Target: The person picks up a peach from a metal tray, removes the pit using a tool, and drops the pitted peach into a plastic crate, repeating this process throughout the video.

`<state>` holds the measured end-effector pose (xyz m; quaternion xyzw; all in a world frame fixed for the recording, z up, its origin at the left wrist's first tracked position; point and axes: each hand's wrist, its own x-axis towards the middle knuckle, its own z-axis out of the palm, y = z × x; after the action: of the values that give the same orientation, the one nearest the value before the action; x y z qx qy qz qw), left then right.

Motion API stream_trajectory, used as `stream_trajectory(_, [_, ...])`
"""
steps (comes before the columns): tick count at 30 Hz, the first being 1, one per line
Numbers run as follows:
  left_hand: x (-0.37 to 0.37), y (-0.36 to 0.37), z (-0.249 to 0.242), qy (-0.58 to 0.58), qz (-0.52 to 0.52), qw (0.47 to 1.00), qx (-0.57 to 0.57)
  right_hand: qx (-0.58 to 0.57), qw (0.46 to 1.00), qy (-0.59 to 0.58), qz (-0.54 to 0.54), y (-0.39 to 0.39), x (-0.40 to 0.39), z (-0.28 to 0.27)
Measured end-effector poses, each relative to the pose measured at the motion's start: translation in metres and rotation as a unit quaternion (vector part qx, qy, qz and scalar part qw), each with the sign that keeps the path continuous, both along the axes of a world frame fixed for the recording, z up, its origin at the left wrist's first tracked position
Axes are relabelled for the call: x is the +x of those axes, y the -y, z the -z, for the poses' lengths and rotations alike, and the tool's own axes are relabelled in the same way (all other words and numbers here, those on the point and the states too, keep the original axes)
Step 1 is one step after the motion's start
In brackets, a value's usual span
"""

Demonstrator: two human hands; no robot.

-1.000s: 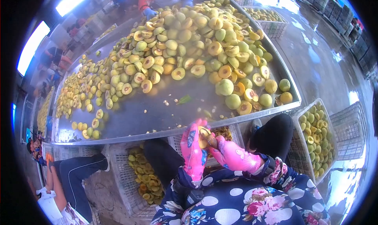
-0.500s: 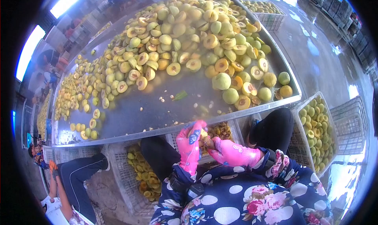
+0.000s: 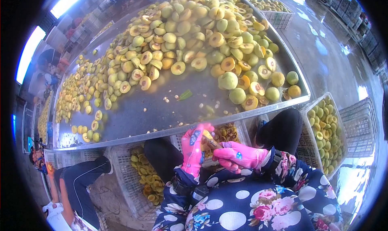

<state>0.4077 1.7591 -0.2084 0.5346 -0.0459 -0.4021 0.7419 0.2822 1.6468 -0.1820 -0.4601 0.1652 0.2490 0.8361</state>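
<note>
Both my hands wear pink patterned gloves, close together just below the metal table's near edge. My left hand (image 3: 193,147) is closed around a yellow piece of fruit (image 3: 207,136). My right hand (image 3: 241,154) grips a small tool with a brownish handle (image 3: 215,145), its tip against the fruit. The blade is too small to make out clearly. Beneath my hands, a crate of cut fruit (image 3: 227,133) is partly hidden by them. On the metal table (image 3: 161,106) lies a large heap of halved and whole green-yellow fruit (image 3: 178,37).
At the right stands a crate of green fruit (image 3: 325,130) beside an empty crate (image 3: 357,128). Another crate with fruit pieces (image 3: 147,178) is left of my knee. A person in dark trousers (image 3: 83,186) sits at the lower left. A leaf (image 3: 185,95) and pits lie on the table.
My right hand has tilted and drawn slightly away from the left, showing more of the tool and its fingers. The fruit in my left hand is more visible.
</note>
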Motion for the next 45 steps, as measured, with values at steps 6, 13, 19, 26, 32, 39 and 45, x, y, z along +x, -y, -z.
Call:
stream_trajectory(6, [0.0, -0.004, 0.013, 0.03, -0.005, 1.0, 0.001, -0.074, 0.996, 0.029, -0.028, -0.002, 0.002, 0.008])
stream_trajectory(13, [0.006, -0.009, 0.025, 0.033, 0.037, 0.997, 0.054, -0.12, 0.989, -0.004, -0.092, 0.002, 0.006, 0.021])
stream_trajectory(19, [0.004, -0.008, 0.035, 0.04, 0.005, 0.998, 0.043, -0.116, 0.991, 0.004, -0.073, -0.001, 0.007, 0.013])
stream_trajectory(26, [0.005, -0.01, 0.036, 0.019, 0.003, 0.999, 0.038, -0.072, 0.992, 0.0, -0.103, 0.002, 0.01, 0.023])
stream_trajectory(32, [-0.002, -0.006, 0.034, 0.007, -0.07, 0.997, 0.019, -0.2, 0.979, -0.005, -0.047, -0.011, 0.013, 0.015])
stream_trajectory(39, [-0.009, -0.003, 0.044, -0.02, -0.113, 0.993, 0.014, -0.134, 0.99, -0.005, -0.032, -0.019, 0.013, 0.03])
stream_trajectory(45, [-0.008, -0.005, 0.041, -0.015, -0.106, 0.994, -0.017, -0.035, 0.999, -0.004, -0.038, -0.019, 0.014, 0.035])
